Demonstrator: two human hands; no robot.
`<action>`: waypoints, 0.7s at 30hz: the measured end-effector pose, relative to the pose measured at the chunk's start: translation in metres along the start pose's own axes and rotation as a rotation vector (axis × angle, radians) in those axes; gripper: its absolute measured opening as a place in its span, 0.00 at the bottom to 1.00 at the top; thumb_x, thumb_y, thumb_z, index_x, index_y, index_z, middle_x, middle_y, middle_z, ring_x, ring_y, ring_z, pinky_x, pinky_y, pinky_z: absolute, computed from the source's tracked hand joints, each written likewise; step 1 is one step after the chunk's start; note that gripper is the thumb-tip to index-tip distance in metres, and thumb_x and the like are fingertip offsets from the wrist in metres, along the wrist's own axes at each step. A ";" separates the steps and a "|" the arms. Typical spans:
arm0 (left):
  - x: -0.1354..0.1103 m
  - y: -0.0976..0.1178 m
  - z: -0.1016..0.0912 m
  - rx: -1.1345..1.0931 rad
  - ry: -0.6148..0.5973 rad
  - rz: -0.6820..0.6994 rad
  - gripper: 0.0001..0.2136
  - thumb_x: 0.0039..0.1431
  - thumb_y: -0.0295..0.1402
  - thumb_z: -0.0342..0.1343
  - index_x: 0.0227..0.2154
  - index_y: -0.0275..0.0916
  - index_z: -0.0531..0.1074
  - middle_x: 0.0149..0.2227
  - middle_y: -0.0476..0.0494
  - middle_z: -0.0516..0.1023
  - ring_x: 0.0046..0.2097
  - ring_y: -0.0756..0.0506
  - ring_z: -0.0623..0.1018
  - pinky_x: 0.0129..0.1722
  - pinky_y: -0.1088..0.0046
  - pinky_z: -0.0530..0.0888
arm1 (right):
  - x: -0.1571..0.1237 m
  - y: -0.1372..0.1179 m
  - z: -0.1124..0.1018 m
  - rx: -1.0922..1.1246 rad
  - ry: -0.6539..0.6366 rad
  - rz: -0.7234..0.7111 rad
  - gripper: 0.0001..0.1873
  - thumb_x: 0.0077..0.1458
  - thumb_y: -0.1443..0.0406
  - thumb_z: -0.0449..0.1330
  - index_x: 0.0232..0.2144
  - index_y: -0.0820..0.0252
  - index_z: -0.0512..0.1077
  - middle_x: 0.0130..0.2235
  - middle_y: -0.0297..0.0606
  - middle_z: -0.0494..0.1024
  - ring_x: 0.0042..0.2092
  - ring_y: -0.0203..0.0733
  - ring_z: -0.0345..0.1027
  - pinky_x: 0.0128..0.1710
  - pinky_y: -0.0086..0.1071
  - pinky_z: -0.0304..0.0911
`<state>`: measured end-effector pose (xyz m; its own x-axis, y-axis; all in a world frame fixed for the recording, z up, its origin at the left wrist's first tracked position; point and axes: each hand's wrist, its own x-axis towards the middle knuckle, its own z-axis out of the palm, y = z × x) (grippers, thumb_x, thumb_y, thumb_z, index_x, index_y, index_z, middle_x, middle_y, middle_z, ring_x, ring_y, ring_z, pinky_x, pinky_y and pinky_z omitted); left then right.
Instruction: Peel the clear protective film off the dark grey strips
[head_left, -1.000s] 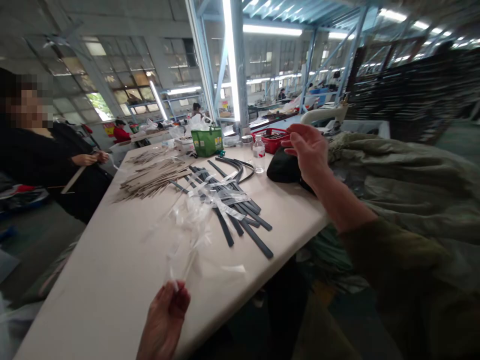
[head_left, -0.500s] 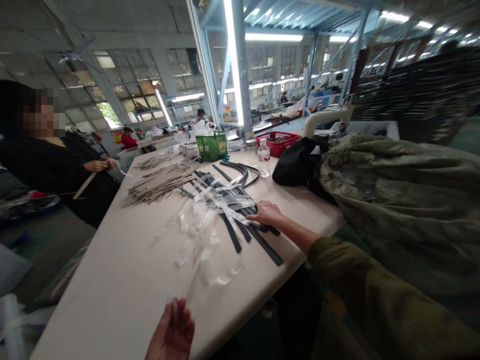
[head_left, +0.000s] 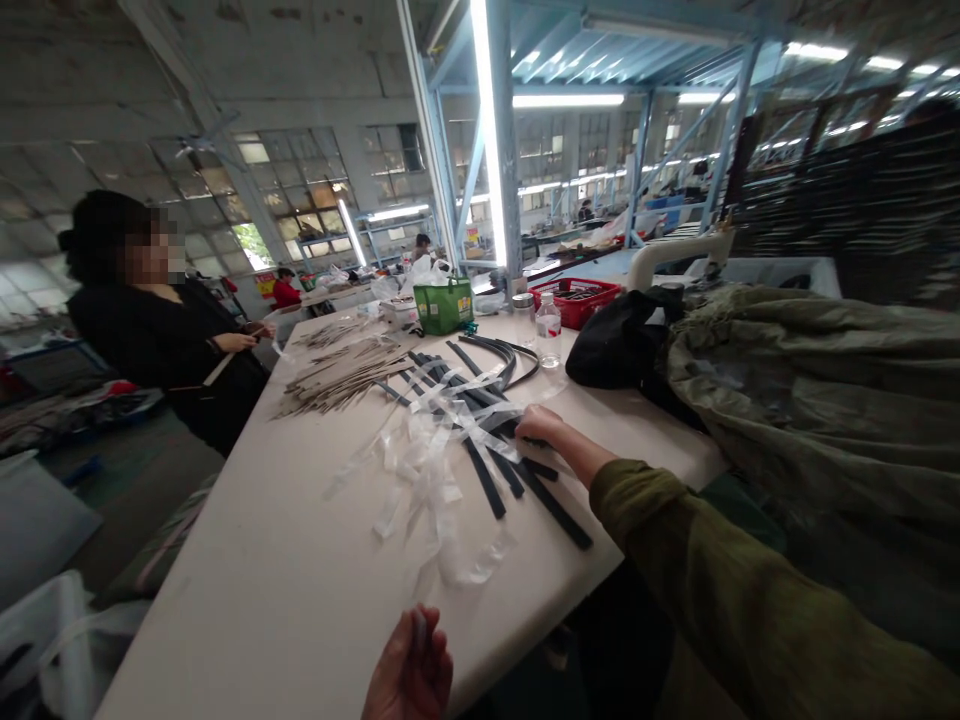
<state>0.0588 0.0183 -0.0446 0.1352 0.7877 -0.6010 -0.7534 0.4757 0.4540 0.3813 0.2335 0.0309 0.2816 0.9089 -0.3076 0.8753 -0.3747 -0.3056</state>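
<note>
A loose pile of dark flat strips (head_left: pixel 480 465) lies across the table, with clear plastic ribbons (head_left: pixel 442 500) tangled over it and trailing toward me. At the right side of the pile, my right hand (head_left: pixel 541 427) has its fingers curled closed around a dark strip; the fingertips are partly hidden. My left hand (head_left: pixel 412 665) is at the table's near edge, palm turned up and fingers bent in. Something small and greyish shows between its thumb and fingers, too unclear to name. Thin beige strips (head_left: pixel 345 375) are spread beyond the dark ones.
A green bag (head_left: pixel 442 305), a clear bottle (head_left: pixel 548 330) and a red basket (head_left: pixel 577 300) stand at the table's far end. A black bag (head_left: pixel 619 345) and a big sack (head_left: pixel 810 370) are on the right. Across the table's left side, a person (head_left: pixel 172 330) holds a strip.
The view has shifted, so the scene sits further right and slightly lower. My right hand's fingers, stretched over the strips before, are now curled in. My left hand stays bent near the table edge.
</note>
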 end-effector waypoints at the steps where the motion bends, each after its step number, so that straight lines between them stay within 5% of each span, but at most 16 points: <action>1: 0.000 -0.002 0.002 0.001 -0.001 -0.011 0.06 0.51 0.21 0.63 0.28 0.39 0.80 0.31 0.46 0.84 0.28 0.47 0.82 0.27 0.74 0.79 | -0.001 -0.004 0.000 -0.003 -0.011 0.000 0.14 0.64 0.61 0.60 0.49 0.63 0.71 0.48 0.41 0.75 0.44 0.45 0.73 0.42 0.41 0.72; 7: -0.005 -0.007 0.006 0.028 -0.028 0.049 0.06 0.51 0.20 0.62 0.29 0.38 0.79 0.33 0.44 0.84 0.30 0.46 0.82 0.29 0.74 0.80 | -0.013 -0.020 -0.018 -0.016 -0.045 -0.018 0.15 0.64 0.61 0.60 0.50 0.63 0.71 0.50 0.43 0.74 0.46 0.46 0.72 0.44 0.42 0.72; 14: 0.002 -0.009 0.004 0.055 -0.008 0.039 0.08 0.56 0.19 0.56 0.30 0.36 0.79 0.33 0.42 0.84 0.32 0.45 0.83 0.31 0.73 0.80 | -0.030 0.028 -0.102 -0.035 0.041 0.029 0.17 0.64 0.62 0.61 0.53 0.63 0.69 0.53 0.45 0.72 0.49 0.48 0.70 0.47 0.46 0.70; 18: 0.001 -0.021 0.034 0.072 -0.023 0.033 0.08 0.58 0.20 0.55 0.32 0.35 0.78 0.35 0.40 0.84 0.32 0.45 0.83 0.30 0.73 0.80 | -0.051 0.068 -0.141 0.115 0.017 0.073 0.16 0.64 0.62 0.61 0.50 0.66 0.70 0.51 0.45 0.73 0.47 0.47 0.71 0.45 0.43 0.71; 21: 0.001 -0.035 0.071 0.117 -0.069 -0.012 0.07 0.60 0.21 0.55 0.33 0.34 0.77 0.36 0.39 0.83 0.32 0.46 0.83 0.30 0.74 0.79 | -0.069 0.086 -0.147 0.368 -0.076 0.055 0.13 0.65 0.61 0.60 0.47 0.65 0.71 0.45 0.41 0.75 0.41 0.42 0.73 0.39 0.38 0.72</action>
<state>0.1312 0.0300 -0.0148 0.1908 0.8048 -0.5620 -0.6719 0.5245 0.5230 0.4952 0.1654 0.1578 0.2822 0.8747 -0.3940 0.6558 -0.4756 -0.5862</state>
